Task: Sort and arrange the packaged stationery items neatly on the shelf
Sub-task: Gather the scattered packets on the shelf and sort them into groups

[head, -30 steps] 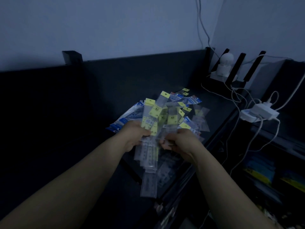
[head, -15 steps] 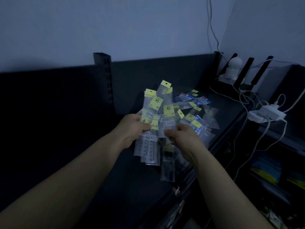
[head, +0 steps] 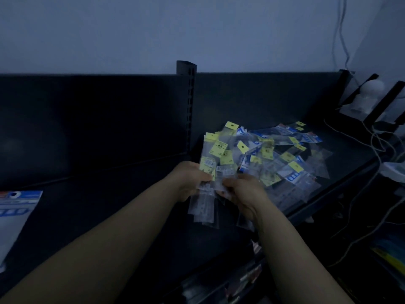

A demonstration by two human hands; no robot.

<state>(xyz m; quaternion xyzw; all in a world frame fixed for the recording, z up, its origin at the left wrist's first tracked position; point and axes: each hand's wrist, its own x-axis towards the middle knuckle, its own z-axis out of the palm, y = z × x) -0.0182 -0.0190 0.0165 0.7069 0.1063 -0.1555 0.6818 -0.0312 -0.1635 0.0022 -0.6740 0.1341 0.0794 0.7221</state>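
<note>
Dim light. My left hand point(head: 188, 179) and right hand point(head: 243, 189) both grip one fanned bunch of clear yellow-tagged packets point(head: 211, 170) above the dark shelf point(head: 131, 205); loose pile point(head: 287, 156) lies just right.

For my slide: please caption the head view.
The left hand and right hand hold clear yellow-tagged packets over the dark shelf, beside a loose pile.

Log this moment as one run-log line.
phase: sorting | left hand: grips packet bundle | right hand: grips same bundle | loose pile: unsorted on shelf
</note>
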